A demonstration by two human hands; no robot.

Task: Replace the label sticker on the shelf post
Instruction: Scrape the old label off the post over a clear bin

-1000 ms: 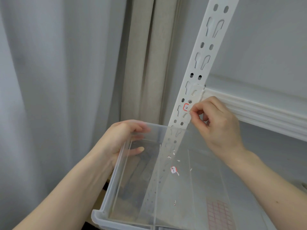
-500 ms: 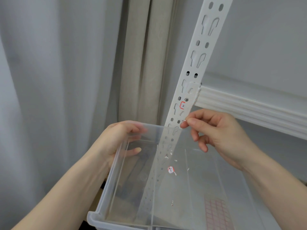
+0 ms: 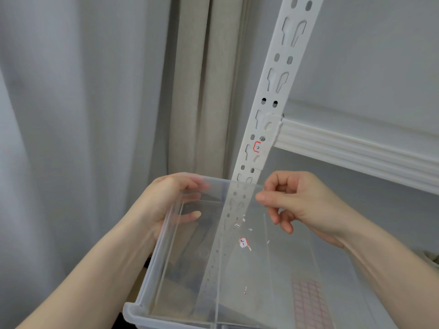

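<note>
The white slotted shelf post (image 3: 282, 67) leans up to the right. On it is the remnant of a red-bordered label (image 3: 257, 147), with its right part torn away. My left hand (image 3: 164, 198) grips the far left corner of a clear plastic bin (image 3: 152, 269), thumb inside. My right hand (image 3: 304, 203) hovers over the bin's far edge, below the label. Its thumb and forefinger are pinched together, and anything between them is too small to see. Torn label scraps (image 3: 243, 242) lie in the bin.
A sheet of red-grid stickers (image 3: 308, 302) lies at the bin's near right. The white shelf beam (image 3: 356, 150) runs right from the post. Beige and grey curtains (image 3: 197, 91) hang behind on the left.
My right hand left the label on the post and dropped to the bin's far edge, fingers still pinched. The label now shows only its left half. My left hand kept its grip.
</note>
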